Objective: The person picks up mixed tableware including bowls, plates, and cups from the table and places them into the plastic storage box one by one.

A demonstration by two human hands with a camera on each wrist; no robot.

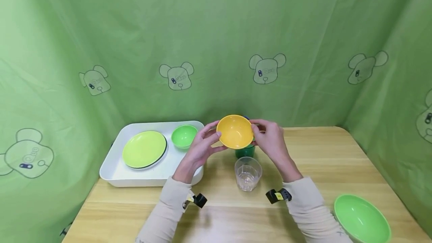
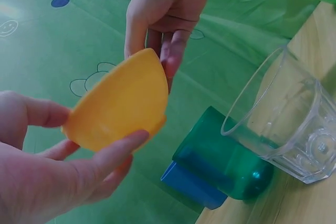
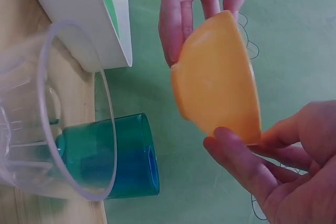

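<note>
A small orange bowl (image 1: 235, 132) is held up between both hands, its inside facing the head camera. My left hand (image 1: 201, 146) pinches its left rim, thumb inside and fingers underneath. On the opposite side my right hand (image 1: 271, 137) pinches the rim the same way. Both wrist views show the bowl (image 2: 123, 100) side-on, raised above the table. Below and behind it stand a green cup (image 2: 223, 153) and a blue cup (image 2: 193, 184), largely hidden by the bowl in the head view. Nearer to me is a clear glass (image 1: 248, 173), upright on the table between the forearms.
At the left, a white tray (image 1: 111, 164) holds a small green bowl (image 1: 183, 136) and stacked plates topped by a yellow-green plate (image 1: 144, 149). A larger green bowl (image 1: 362, 218) sits at the front right of the wooden table (image 1: 324, 153). Green curtains (image 1: 216, 18) surround the table.
</note>
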